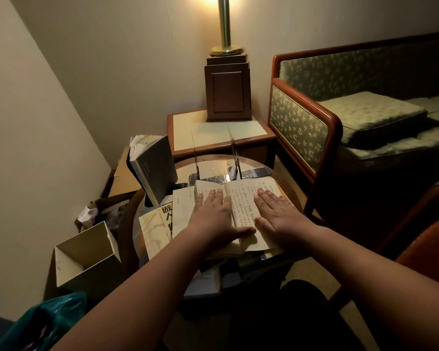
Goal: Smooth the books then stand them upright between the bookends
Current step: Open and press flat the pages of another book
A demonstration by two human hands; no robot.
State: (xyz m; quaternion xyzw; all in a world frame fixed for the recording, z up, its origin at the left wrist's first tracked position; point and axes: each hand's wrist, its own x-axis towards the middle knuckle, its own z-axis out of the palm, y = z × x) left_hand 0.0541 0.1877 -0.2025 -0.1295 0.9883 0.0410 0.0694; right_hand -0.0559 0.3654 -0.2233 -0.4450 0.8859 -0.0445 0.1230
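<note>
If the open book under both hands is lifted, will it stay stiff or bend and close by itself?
Probably floppy: the open book looks like a soft paperback, its pages curving at the near edge. It may spring partly shut, since the left hand and right hand press it flat.

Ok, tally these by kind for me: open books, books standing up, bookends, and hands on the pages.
Open book: 1
Standing grey book: 1
Bookends: 2, left bookend, right bookend
Hands: 2, left hand, right hand, flat on the pages
Total: 6
Closed books lying flat are too hidden to count.
</note>
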